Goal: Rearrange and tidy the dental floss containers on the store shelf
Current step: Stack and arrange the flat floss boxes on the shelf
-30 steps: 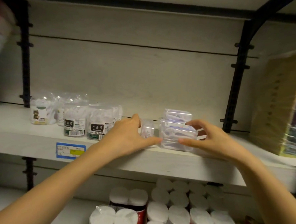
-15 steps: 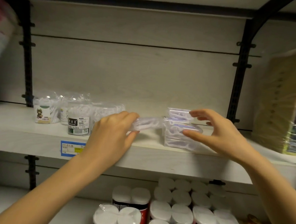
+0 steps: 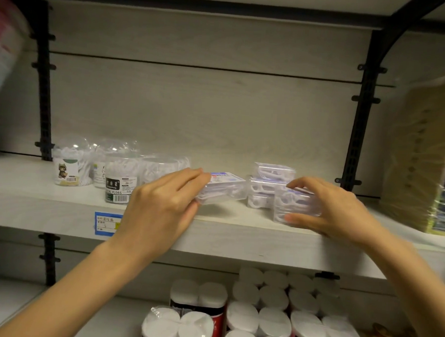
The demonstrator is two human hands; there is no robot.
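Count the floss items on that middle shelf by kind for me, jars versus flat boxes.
Round jars: 4 in view; the left hand may hide more.
Flat clear boxes: 6, one in the left hand, seemingly two in the right hand.
Total: 10.

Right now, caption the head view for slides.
Left hand holds a labelled floss box; right hand grips the front floss boxes on the shelf.

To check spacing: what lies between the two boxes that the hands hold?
In the head view, a small stack of clear floss boxes stands there, slightly further back.
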